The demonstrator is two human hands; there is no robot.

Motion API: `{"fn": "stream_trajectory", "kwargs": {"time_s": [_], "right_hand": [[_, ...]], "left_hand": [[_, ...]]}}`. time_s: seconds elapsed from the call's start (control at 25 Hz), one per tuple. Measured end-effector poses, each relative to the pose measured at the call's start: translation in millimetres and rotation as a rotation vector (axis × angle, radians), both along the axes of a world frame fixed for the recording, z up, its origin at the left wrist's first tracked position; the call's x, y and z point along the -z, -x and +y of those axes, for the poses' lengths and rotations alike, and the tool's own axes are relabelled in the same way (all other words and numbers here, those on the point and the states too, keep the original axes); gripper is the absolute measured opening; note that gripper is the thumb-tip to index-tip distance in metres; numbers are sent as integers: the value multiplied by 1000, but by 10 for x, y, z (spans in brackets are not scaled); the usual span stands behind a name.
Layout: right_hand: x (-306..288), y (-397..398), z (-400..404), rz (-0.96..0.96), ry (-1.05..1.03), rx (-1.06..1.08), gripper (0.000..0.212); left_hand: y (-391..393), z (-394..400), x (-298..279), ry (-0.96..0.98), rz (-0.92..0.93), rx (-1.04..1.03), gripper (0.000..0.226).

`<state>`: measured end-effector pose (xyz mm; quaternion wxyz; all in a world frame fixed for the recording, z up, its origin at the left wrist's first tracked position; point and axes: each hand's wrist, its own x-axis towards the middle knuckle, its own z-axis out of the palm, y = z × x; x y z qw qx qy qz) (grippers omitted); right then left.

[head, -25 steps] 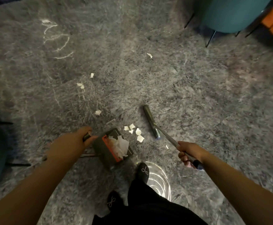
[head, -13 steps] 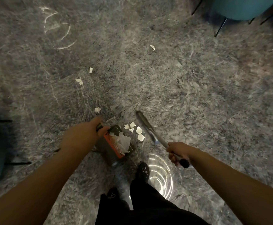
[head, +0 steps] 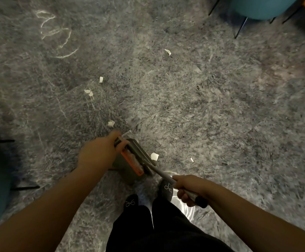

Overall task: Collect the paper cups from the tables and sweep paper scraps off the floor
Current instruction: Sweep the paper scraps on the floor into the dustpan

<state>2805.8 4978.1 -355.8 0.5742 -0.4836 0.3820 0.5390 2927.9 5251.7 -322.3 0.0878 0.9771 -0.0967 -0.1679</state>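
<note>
Left hand (head: 98,155) grips the dustpan (head: 135,159) handle, right hand (head: 190,188) grips the broom (head: 159,171) stick, head at the pan. Scraps (head: 154,156) sit just beside it, more at 11 and 12 o'clock; featherlight, they'll flutter, so sweep low and gently

No legible text, labels, brands or numbers anywhere in my view. Nothing printed showed on the paper scraps, and blur hid any marking on the dustpan or broom handle.
</note>
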Motion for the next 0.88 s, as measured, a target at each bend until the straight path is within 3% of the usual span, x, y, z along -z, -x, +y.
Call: {"fn": "stream_trajectory", "kwargs": {"time_s": [0.32, 0.6, 0.88], "right_hand": [[-357, 316, 161, -31, 1, 218, 34], [-469, 740, 140, -108, 41, 505, 47], [-381, 903, -205, -141, 166, 647, 48]], "left_hand": [[123, 218, -22, 115, 46, 111, 42], [-69, 138, -57, 68, 62, 423, 43], [-262, -139, -22, 25, 24, 449, 42]]}}
